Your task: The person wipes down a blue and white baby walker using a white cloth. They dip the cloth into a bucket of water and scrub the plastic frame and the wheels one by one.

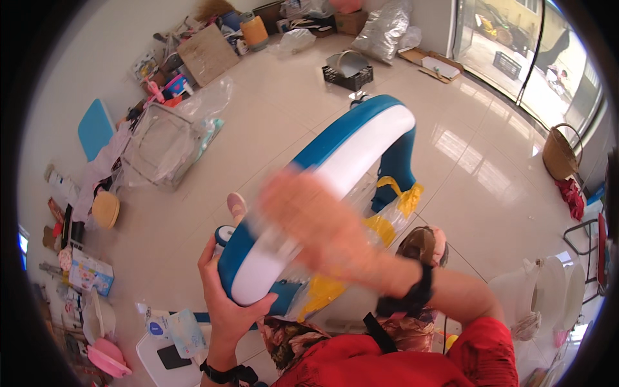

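A large curved plastic frame, blue with a white top panel, slants across the floor in front of me. Its far end bends down, and a small wheel shows beside its near end. My left hand grips that near end, with the thumb over the lower edge. Over the middle of the white panel, my right hand is blurred by motion. A pale blur shows under its fingers, but I cannot tell whether it holds something. Clear and yellow plastic wrapping hangs around the frame's underside.
A soft pack of wipes or tissues lies on a white surface at lower left. Plastic-wrapped goods and household items line the left wall. A black crate stands ahead; a wicker basket is at right.
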The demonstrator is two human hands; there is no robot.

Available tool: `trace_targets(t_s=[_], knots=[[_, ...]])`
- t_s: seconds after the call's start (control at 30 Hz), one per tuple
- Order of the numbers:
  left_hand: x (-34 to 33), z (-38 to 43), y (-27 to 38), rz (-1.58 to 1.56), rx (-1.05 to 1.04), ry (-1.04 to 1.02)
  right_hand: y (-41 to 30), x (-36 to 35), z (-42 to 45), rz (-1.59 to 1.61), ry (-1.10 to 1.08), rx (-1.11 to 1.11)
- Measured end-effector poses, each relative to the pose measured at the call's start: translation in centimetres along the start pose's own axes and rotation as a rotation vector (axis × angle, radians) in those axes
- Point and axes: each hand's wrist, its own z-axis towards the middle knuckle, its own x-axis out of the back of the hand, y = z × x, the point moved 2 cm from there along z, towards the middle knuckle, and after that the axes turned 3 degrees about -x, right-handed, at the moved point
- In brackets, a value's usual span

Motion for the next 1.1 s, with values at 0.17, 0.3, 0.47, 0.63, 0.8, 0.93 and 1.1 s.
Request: trace_targets(t_s=[0.17, 0.3, 0.47, 0.63, 0.8, 0.93, 1.1], knots=[[-0.3, 0.1, -0.1, -0.054, 0.016, 0.004, -3.1, -0.8, 1.2, -0.005, -0.123, 0.127], [-0.4, -0.4, -0.3, -0.126, 0.071, -0.001, 4.8, 1.9, 2.7, -0.111, 0.077, -0.029], [-0.5, -0.5, 0.0, -0.183, 0.113, 0.014, 17.6, 6.4, 0.4, -0.251, 0.087, -0.419], [-0.7, -0.3, -0.3, -0.071, 0.042, -0.016, 32.4, 7.5, -7.8, 0.074, -0.116, -1.205], [-0.3, 0.3, 0.0, -0.088, 0.115, -0.002, 22.4, 5.8, -6.7, 0.202, 0.216, -1.12], [-0.3, 0.9, -0.4, -0.126, 0.119, 0.018, 15.4, 4.7, -4.7, 0.17, 0.266, -0.68], [0.1, 1.0, -0.9, -0.123, 0.095, 0.021, 6.9, 1.7, -2.6, -0.033, 0.117, -0.223]])
